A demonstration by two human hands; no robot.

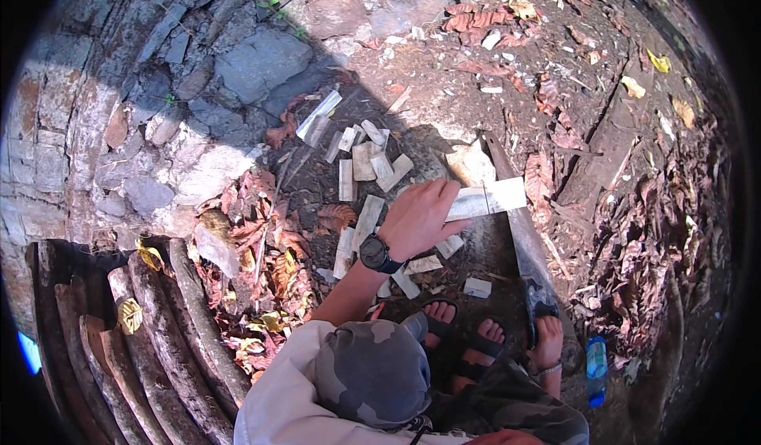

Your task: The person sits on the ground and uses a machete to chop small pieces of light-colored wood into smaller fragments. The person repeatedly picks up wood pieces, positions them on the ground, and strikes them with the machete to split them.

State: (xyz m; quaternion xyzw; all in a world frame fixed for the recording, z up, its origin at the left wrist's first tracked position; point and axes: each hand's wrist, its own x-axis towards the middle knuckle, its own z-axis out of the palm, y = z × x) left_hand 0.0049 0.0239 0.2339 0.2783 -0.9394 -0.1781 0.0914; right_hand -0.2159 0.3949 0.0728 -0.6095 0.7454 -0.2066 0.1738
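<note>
My left hand (420, 219), with a black watch on its wrist, is closed on a pale flat piece of wood (506, 194). A thin dark line crosses the wood. It lies across a long tapering handsaw (525, 243) and hides part of the blade. Low on the right, my right hand (547, 342) is closed round the saw's dark handle; some fingers are hidden. Just beyond the held wood sits a chunky pale block (469, 163). Several short cut wood pieces (365, 162) lie in a loose heap beyond my left hand, and a longer strip (369, 219) lies beside my wrist.
Sandalled feet (485, 339) are on the dirt near my right hand. A blue bottle (596, 372) lies to its right. Round logs (170, 334) lie side by side at lower left. A stone wall (261, 60) rises at upper left. Dry brown leaves (634, 270) cover the right side.
</note>
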